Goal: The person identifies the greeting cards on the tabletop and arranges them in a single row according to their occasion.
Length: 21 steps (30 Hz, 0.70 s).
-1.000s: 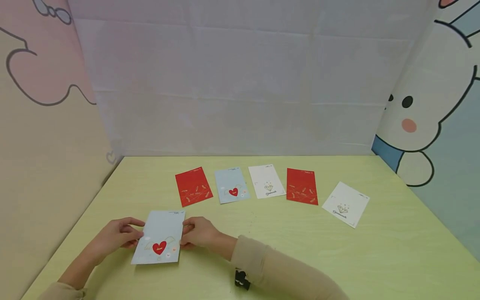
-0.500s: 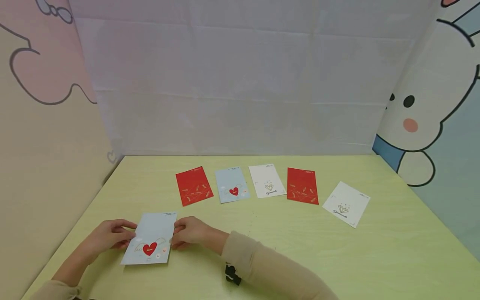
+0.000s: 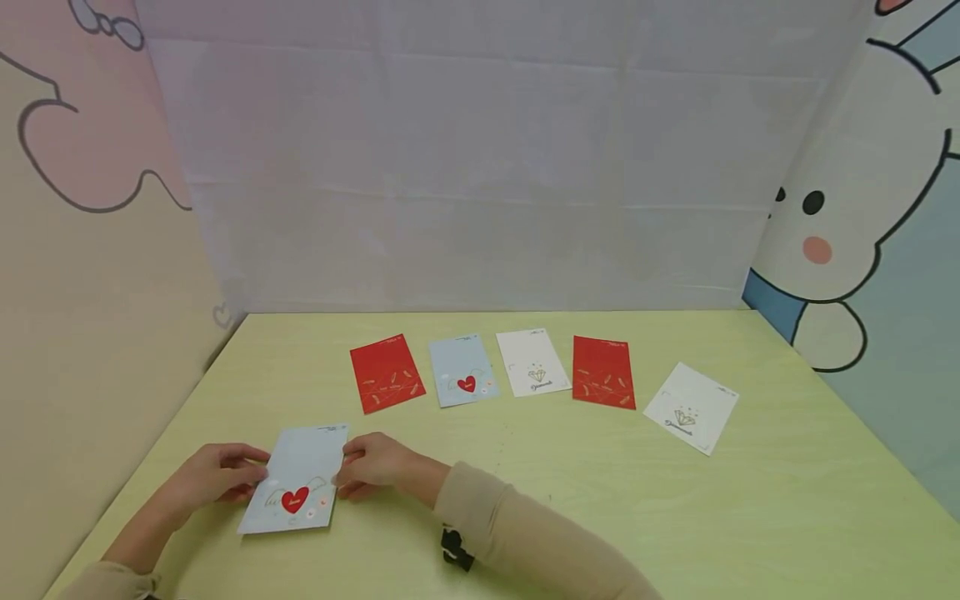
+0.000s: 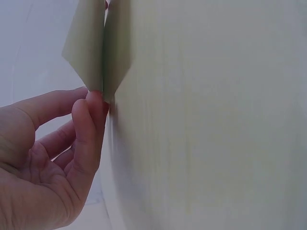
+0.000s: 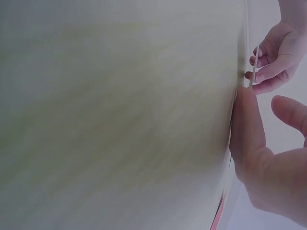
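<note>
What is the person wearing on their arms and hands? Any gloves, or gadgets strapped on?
No gloves: both the left hand and the right hand are bare, with no rings showing. Each arm has a long beige fabric sleeve ending at the wrist, the left one only just visible at the picture's lower edge. A small black strap-like device sits under the right forearm; what it is cannot be told.

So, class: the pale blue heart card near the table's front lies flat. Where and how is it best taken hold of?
Take the heart card by its two long edges, from left and right, as the left hand and right hand do: lying flat on the table, only its edges offer a pinch grip.
</note>
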### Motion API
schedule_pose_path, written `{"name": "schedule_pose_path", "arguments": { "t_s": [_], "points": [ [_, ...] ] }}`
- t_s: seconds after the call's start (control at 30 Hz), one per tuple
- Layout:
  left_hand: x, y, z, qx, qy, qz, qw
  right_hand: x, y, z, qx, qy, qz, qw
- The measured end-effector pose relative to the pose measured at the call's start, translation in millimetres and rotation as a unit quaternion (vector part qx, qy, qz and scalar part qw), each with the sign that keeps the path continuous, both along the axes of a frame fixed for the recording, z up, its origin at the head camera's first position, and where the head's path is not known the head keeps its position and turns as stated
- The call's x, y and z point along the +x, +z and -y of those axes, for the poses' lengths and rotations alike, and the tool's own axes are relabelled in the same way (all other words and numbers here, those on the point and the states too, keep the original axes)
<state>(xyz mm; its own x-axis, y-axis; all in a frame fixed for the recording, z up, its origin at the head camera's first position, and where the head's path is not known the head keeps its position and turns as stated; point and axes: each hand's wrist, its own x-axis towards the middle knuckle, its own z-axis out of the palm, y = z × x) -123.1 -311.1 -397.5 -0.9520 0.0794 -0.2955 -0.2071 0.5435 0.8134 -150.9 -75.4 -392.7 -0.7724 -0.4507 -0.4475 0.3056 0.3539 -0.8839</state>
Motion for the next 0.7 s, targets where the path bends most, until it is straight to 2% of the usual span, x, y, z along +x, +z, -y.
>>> {"name": "schedule_pose_path", "arguments": {
  "t_s": [0.23, 0.5, 0.7],
  "points": [
    [0.9, -0.1, -0.7, -0.022, 0.001, -0.01, 0.9997, -1.1, -0.4, 2.2, -0.001, 0.003, 0.004, 1.0],
    [-0.1, -1.9, -0.7, -0.038, 0.008, -0.017, 0.9991, -0.8, 1.0, 2.7, 0.021, 0.003, 0.002, 1.0],
    [-1.9, -1.3, -2.0, -0.069, 0.007, -0.027, 0.9972, 0.1, 2.1, 3.8, 0.027, 0.002, -0.005, 1.0]
  ]
}}
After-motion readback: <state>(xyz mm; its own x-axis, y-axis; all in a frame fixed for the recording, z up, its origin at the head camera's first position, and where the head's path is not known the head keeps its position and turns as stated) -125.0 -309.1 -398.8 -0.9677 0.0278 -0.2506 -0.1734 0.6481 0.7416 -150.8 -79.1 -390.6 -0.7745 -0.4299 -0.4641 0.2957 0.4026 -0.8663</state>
